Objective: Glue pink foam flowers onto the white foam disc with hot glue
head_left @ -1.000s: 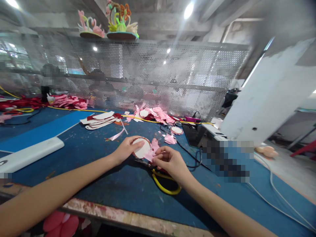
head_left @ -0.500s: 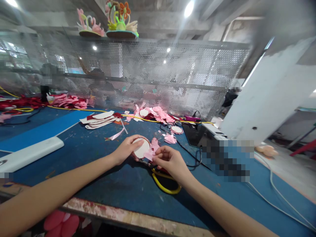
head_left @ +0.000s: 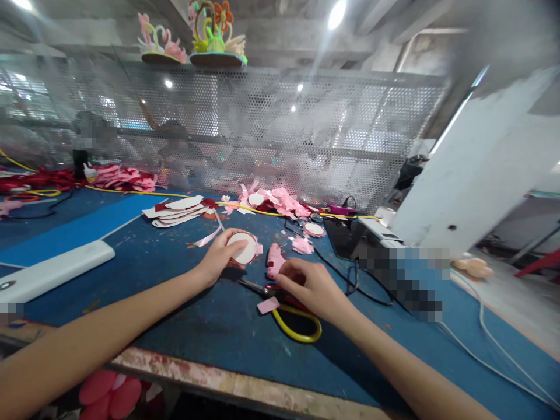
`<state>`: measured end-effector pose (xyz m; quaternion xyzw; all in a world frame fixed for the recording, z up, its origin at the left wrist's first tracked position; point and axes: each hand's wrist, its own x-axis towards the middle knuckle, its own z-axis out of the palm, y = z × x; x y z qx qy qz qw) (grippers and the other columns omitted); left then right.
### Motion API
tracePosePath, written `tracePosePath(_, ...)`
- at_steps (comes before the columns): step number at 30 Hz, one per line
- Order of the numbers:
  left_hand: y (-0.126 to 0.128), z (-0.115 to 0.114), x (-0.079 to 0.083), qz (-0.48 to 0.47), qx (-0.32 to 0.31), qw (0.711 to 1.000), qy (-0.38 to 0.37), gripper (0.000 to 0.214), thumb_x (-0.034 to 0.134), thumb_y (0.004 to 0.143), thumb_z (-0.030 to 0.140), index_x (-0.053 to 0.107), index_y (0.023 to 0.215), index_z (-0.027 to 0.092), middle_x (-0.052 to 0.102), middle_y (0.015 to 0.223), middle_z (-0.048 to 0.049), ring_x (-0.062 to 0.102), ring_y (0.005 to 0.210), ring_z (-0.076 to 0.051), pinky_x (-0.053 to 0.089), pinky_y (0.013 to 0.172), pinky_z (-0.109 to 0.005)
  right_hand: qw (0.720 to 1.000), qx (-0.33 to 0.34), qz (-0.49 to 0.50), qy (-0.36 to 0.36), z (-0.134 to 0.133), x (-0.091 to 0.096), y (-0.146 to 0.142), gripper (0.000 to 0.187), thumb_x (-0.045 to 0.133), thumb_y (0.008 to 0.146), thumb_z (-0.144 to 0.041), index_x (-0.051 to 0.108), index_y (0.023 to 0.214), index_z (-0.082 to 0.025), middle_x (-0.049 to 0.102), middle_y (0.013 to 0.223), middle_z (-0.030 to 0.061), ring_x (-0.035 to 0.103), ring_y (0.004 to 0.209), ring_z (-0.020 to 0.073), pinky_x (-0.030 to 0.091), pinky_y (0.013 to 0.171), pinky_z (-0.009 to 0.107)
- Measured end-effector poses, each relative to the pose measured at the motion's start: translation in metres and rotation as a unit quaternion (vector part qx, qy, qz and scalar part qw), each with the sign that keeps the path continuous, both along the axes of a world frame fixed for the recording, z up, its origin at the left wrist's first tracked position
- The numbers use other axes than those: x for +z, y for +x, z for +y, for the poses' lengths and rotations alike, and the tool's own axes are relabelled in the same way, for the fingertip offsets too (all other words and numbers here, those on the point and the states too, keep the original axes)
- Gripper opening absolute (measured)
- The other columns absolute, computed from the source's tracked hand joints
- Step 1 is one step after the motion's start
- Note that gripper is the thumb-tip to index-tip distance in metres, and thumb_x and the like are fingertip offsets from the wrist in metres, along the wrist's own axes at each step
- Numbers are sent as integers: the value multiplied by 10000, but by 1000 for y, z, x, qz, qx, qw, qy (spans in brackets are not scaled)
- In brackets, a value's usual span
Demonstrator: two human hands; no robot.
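My left hand [head_left: 219, 256] grips a round white disc [head_left: 245, 249] with a gathered pinkish edge, the thumb lying across its face. A small pink tab sticks out at the disc's right side. Beside it on the table is a pink hot glue gun [head_left: 275, 258], nozzle pointing away from me. My right hand [head_left: 308, 289] has its fingers curled at the glue gun's handle, which they partly hide. Below that hand lie scissors [head_left: 297, 337] with yellow-lined handles, partly covered by the hand. A loose pink ribbon piece [head_left: 268, 305] rests beside their pivot.
Stacked white pieces [head_left: 179, 213] and a heap of pink ribbon pieces [head_left: 280, 201] lie at the back. Another edged disc [head_left: 314, 230] sits right of centre. A yellow cable [head_left: 249, 209] runs before the mesh partition [head_left: 262, 134]. A long white device [head_left: 56, 271] lies left.
My right hand has let go of the pink ribbon and moved slightly right to the glue gun. My left hand has drawn the disc a little left and up. A ribbon piece now lies by the scissors.
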<state>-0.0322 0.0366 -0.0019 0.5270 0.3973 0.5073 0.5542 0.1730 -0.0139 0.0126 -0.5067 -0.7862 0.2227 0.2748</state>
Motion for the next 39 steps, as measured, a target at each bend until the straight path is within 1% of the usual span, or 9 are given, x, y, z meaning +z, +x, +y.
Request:
tracePosePath(3,0,2,2,1,18,1000,-11,342,624,640,283,529,948,168,598,866,-42,590,633,-152,510,409,-230,966,-62,-172,183,9,5,16,195,513,780,-280,609,905,-164,620,951,106,550,916,245,414,809,362)
tracePosePath(5,0,2,2,1,17,1000,-9,348,617,625,256,532,950,166,599,868,-42,597,655,-161,521,429,-244,955,-62,-226,180,16,2,23,327,532,736,-226,591,1043,-133,575,1094,136,507,1018,266,379,892,377)
tracePosePath(8,1,2,2,-3,9,1000,-5,368,610,611,235,526,963,168,598,906,-46,603,698,-173,535,464,-265,955,-35,-269,122,26,-8,23,449,524,692,-178,563,1133,-104,567,1114,142,501,1045,258,371,916,350)
tracePosePath(13,1,5,-6,21,22,998,50,361,593,604,196,520,955,161,581,1008,-70,593,856,-208,539,570,-281,941,-69,-307,127,35,-13,9,353,512,710,-220,586,1047,-146,580,1012,113,561,914,243,433,749,309)
tracePosePath(17,0,10,-11,43,39,995,76,349,563,650,214,512,991,161,583,1031,-70,578,891,-194,509,688,-291,939,-118,-247,209,32,-8,13,312,474,796,-320,518,1062,-163,537,1061,117,574,852,234,438,654,303)
tracePosePath(21,-4,14,-10,54,54,992,102,348,581,648,216,534,986,144,605,997,-73,567,908,-196,459,804,-317,953,-36,-112,281,17,-4,16,212,470,841,-356,519,960,-187,532,1037,105,552,902,211,438,747,297)
tracePosePath(23,-5,15,-9,46,62,991,106,348,591,642,216,547,979,141,610,1005,-79,563,924,-206,453,809,-322,955,16,-96,279,9,-4,11,175,472,852,-369,520,855,-202,547,918,81,550,827,189,438,710,273)
tracePosePath(26,-6,15,-9,25,56,994,95,361,593,648,224,556,997,140,621,995,-80,573,905,-210,470,775,-321,960,25,-119,252,1,-5,1,236,447,868,-396,497,737,-206,520,751,48,518,686,168,417,614,256)
tracePosePath(39,-6,16,-11,39,69,992,95,354,589,644,227,550,985,137,612,976,-78,575,893,-211,476,784,-330,961,0,-172,218,6,-12,-1,279,451,866,-410,448,680,-202,477,705,20,481,620,153,365,583,249)
